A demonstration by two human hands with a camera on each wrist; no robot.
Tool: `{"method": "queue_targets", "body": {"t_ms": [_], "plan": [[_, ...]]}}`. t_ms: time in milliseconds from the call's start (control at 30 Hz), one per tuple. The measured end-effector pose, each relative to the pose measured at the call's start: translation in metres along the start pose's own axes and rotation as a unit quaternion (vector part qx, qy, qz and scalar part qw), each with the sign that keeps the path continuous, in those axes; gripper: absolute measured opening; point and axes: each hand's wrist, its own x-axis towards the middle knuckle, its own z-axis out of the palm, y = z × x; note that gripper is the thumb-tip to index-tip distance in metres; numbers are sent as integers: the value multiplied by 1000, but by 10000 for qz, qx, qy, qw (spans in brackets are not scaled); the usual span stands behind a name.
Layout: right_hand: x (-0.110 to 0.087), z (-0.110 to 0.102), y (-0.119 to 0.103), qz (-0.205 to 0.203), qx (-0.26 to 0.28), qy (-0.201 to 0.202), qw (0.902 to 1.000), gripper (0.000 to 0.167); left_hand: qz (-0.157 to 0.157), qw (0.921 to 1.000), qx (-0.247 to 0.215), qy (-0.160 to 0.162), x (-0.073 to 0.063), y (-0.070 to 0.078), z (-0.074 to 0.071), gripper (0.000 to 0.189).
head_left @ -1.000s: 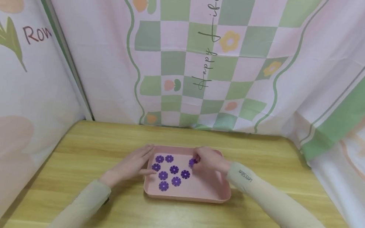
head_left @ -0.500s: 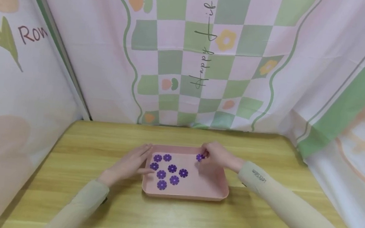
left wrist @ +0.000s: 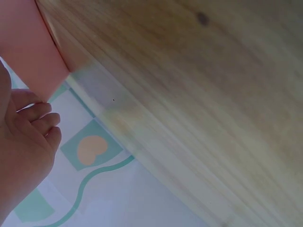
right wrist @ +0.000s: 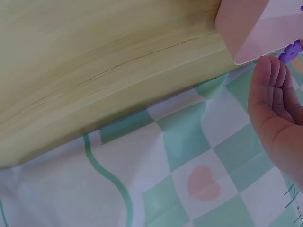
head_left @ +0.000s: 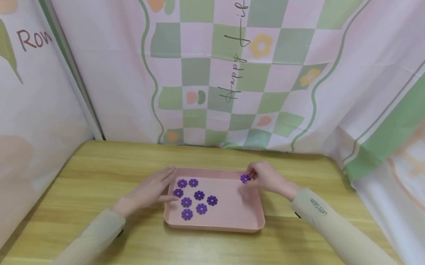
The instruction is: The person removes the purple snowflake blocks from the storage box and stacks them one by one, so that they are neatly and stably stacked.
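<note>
My right hand (head_left: 269, 177) pinches a purple flower-shaped plastic disc (head_left: 244, 178) over the far right corner of a pink tray (head_left: 232, 216). In the right wrist view, the same disc (right wrist: 290, 51) shows beyond the fingertips of my right hand (right wrist: 279, 109), close to the tray's rim. My left hand (head_left: 147, 190) rests with straight fingers along the tray's left side, its thumb reaching over the rim. Several similar purple discs (head_left: 187, 214) lie flat and spread out in the tray's left half. The left wrist view catches my left hand (left wrist: 28, 142) touching the tray's outer wall (left wrist: 35, 52).
The tray stands on a wood-grain table (head_left: 199, 256). Behind the table hangs a checkered green and white curtain (head_left: 226, 78), and printed cloths close off the left and right sides.
My right hand has carried the pinched disc from the tray's middle right and back to its far right corner. The left hand keeps its place on the tray.
</note>
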Motion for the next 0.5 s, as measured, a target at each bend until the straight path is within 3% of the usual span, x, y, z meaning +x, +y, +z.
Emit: {"method": "queue_targets", "body": {"t_ms": [267, 500], "plan": [[-14, -9, 7, -227, 154, 294, 9992, 22, -74, 9999, 69, -96, -1, -1, 1, 93], [-27, -13, 24, 291, 165, 213, 9992, 18, -63, 9999, -8, -106, -1, 1, 0, 91]]}}
